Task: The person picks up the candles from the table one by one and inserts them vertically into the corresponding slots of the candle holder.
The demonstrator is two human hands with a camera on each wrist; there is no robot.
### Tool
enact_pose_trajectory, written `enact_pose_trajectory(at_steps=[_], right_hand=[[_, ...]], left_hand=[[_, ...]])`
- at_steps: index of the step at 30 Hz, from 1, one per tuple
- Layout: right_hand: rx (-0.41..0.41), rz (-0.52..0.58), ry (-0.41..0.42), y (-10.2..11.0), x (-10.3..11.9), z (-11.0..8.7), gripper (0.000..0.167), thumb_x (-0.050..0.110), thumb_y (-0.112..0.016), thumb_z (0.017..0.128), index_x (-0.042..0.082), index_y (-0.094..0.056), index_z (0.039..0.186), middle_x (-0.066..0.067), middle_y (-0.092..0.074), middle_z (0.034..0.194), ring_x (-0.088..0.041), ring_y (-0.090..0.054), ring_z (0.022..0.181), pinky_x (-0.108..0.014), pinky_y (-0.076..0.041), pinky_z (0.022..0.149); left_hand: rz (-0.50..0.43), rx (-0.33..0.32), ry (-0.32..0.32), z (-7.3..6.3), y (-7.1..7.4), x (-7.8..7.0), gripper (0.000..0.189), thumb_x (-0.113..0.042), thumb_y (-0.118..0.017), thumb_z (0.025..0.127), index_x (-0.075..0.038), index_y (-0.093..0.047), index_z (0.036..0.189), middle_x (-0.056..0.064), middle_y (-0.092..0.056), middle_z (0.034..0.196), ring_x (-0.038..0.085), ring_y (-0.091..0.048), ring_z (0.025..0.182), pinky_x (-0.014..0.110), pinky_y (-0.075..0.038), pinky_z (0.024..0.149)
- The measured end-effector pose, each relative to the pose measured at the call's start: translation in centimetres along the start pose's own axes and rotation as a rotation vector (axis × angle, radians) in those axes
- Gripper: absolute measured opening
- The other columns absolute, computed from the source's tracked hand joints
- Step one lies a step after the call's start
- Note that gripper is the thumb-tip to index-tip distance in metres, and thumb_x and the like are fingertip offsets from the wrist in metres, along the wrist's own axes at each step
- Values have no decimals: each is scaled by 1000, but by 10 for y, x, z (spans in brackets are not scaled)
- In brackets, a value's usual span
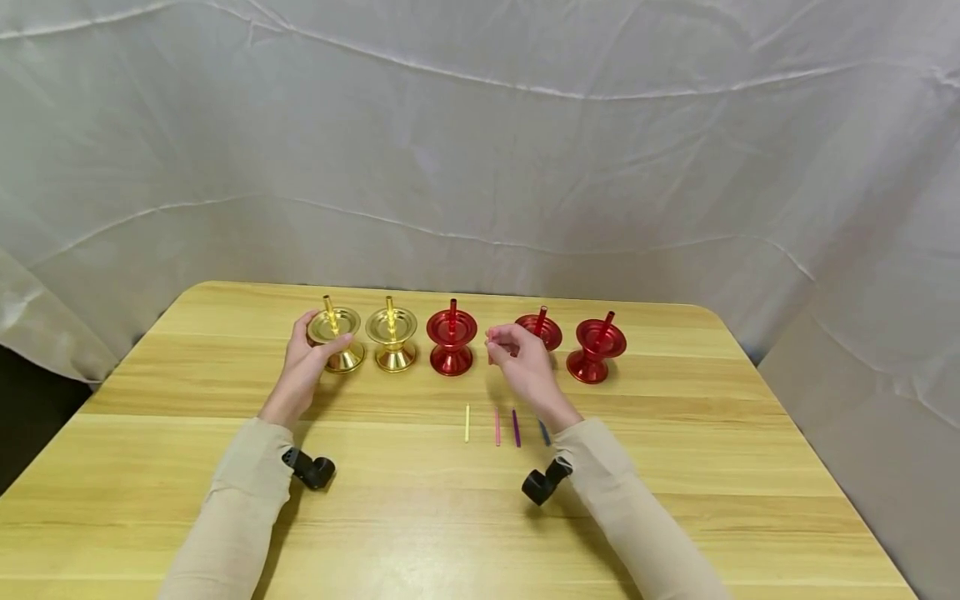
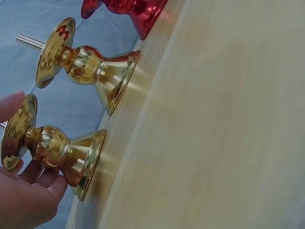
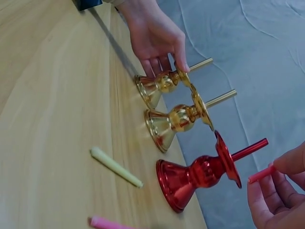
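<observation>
My left hand (image 1: 298, 371) grips the leftmost gold candle holder (image 1: 347, 358), thumb at the dish rim and fingers round the far side below it. That holder stands upright on the table. Between thumb and fingertips, my right hand (image 1: 529, 371) pinches a short pinkish-red candle (image 3: 261, 173). In the right wrist view the candle is raised near the spike tip of the middle red candle holder (image 3: 183, 183), apart from it. A second gold candle holder (image 1: 395, 358) stands between those two. Another red candle holder (image 1: 553, 335) is partly hidden behind my right hand.
One more red candle holder (image 1: 587, 367) stands at the row's right end. Nearer me lie a yellow candle (image 1: 467, 423), a pink candle (image 1: 497, 427), a purple candle (image 1: 516, 428) and a blue candle (image 1: 544, 432), partly covered by my right wrist. A pale curtain (image 1: 480, 167) hangs behind the table.
</observation>
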State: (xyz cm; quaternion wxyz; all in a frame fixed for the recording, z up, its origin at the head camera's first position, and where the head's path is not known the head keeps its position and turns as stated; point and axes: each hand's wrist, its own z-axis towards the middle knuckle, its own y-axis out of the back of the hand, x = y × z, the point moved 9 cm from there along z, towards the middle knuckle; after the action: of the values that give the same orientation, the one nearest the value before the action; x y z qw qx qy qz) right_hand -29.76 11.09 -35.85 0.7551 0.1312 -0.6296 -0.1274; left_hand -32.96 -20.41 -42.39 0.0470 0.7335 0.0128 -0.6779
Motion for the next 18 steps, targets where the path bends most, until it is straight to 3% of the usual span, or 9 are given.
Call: enact_pose_trajectory(at_steps=[10, 18], right_hand=[[3, 4, 54, -9, 9, 8, 17, -1, -61, 92, -7, -63, 108, -16, -65, 97, -29, -61, 92, -36, -50, 82], [1, 37, 26, -14, 13, 15, 18, 0, -62, 92, -7, -64, 109, -16, -65, 99, -26, -60, 88, -30, -53, 78]], left_hand=[[-9, -9, 1, -1, -1, -1, 85, -13, -62, 94, -6, -3, 154, 19, -17, 156, 30, -24, 140, 40, -23, 113], [-14, -14, 14, -1, 0, 0, 85, -12, -62, 93, -6, -3, 154, 19, -16, 156, 30, -22, 141, 40, -21, 114]])
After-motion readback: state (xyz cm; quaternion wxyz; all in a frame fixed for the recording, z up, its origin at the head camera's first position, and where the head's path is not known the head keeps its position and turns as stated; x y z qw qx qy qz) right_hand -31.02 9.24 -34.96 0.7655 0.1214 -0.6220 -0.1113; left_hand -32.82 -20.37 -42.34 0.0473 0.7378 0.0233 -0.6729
